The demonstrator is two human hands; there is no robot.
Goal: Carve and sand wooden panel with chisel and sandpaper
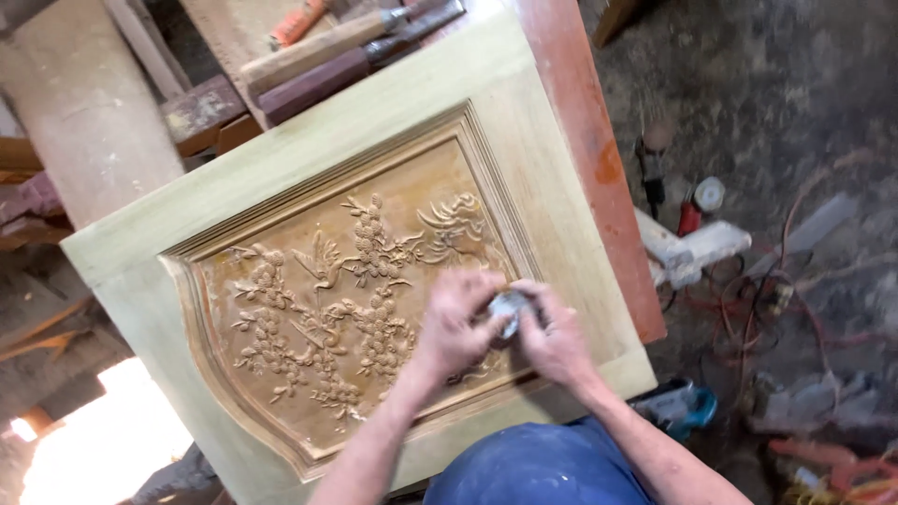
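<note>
Over the carved panel [346,290], left hand [454,323] and right hand [557,337] pinch a small grey pad [508,309] with curled fingers; hard rubbing could likely blunt the raised flowers.

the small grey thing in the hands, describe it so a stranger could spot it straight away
Start at the pale wooden panel with its brown carved inset of blossoms and birds. At the inset's lower right edge the left hand and right hand meet. The grey piece pinched between them is the only pale, unwooden bit there.
</note>
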